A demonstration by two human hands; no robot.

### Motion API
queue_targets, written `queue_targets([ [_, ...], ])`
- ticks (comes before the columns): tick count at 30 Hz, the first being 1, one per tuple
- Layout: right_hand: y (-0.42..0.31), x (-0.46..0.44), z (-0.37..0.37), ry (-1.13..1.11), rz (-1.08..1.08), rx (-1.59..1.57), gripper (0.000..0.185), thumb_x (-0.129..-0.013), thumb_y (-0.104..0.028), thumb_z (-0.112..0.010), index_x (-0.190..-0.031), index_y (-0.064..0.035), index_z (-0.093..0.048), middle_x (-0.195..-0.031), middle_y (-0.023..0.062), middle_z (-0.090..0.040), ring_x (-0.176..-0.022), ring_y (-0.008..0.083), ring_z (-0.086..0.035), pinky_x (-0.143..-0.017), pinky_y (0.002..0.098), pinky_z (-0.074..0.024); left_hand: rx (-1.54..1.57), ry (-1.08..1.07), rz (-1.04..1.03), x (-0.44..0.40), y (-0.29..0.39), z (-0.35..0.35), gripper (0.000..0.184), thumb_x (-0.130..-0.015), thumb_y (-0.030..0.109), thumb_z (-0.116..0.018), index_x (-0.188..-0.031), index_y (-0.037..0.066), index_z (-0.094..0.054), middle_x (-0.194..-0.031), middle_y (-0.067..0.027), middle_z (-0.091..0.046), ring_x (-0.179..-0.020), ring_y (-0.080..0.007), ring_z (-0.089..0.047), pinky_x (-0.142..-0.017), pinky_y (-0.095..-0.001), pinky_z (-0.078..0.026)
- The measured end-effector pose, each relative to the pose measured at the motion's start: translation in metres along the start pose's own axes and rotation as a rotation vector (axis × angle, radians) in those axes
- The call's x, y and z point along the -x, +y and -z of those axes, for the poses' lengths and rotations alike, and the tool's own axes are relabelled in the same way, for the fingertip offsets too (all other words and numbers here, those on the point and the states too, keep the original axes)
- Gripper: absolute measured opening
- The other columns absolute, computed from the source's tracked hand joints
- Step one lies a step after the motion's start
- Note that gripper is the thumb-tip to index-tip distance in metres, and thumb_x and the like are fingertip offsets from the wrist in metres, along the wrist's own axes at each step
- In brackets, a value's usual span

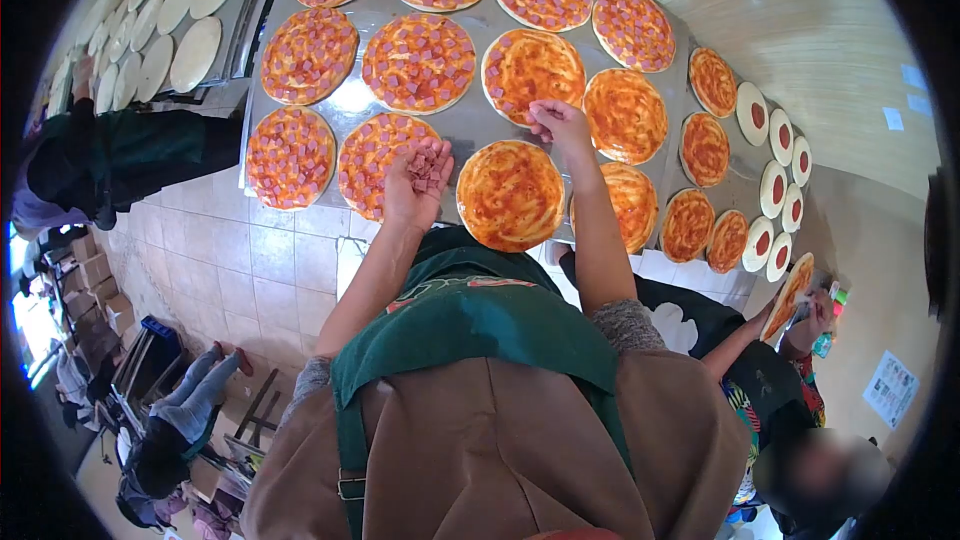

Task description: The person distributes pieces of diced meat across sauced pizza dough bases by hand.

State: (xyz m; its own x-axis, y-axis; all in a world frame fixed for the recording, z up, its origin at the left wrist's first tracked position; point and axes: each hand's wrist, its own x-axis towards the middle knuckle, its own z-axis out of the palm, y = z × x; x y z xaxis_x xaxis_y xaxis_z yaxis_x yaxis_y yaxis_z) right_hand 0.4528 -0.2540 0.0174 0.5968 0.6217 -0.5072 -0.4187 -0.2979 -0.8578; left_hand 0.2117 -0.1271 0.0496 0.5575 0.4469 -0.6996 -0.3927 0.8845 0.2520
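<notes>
My left hand point(414, 190) is cupped palm up and holds a small heap of diced ham point(428, 166), just over the edge of a ham-topped pizza point(372, 162). With its fingertips pinched together, my right hand point(560, 128) hovers at the lower edge of a sauced pizza point(540, 65) that has some ham cubes along its left side. What the pinched fingers hold is hidden. Between my forearms lies another sauced pizza base point(510, 195) with no ham on it.
The metal table point(345, 95) carries several ham-topped pizzas point(418, 62) and sauced ones point(624, 115). Farther right lie bases with a spot of sauce point(772, 188). A co-worker at right holds a sauced pizza point(789, 295). Plain bases point(196, 54) cover another table at left, beside another person point(110, 160).
</notes>
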Motion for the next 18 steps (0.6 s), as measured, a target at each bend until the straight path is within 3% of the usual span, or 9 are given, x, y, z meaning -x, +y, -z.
queue_targets([
  [9, 0.016, 0.003, 0.007, -0.034, -0.065, -0.106, 0.023, -0.092, -0.018, -0.059, -0.104, 0.0009, -0.065, -0.084, 0.0051, -0.065, -0.068, 0.0072, -0.057, -0.062, 0.0195, -0.0463, -0.009, 0.009, -0.001, 0.002, -0.001, -0.002, 0.025, -0.092, 0.020, -0.048, -0.103, 0.001, -0.061, -0.100, -0.0096, -0.067, -0.105, -0.0247, -0.062, -0.099, -0.0387, -0.044],
  [18, 0.021, -0.005, 0.007, -0.030, 0.047, 0.030, 0.021, -0.087, -0.008, -0.063, -0.105, 0.0043, -0.065, -0.083, 0.0051, -0.065, -0.069, 0.0091, -0.060, -0.062, 0.0198, -0.0484, 0.003, 0.015, 0.022, 0.003, -0.002, 0.001, 0.029, -0.093, 0.023, -0.047, -0.106, 0.002, -0.061, -0.102, -0.0089, -0.067, -0.105, -0.0235, -0.062, -0.099, -0.0380, -0.044],
])
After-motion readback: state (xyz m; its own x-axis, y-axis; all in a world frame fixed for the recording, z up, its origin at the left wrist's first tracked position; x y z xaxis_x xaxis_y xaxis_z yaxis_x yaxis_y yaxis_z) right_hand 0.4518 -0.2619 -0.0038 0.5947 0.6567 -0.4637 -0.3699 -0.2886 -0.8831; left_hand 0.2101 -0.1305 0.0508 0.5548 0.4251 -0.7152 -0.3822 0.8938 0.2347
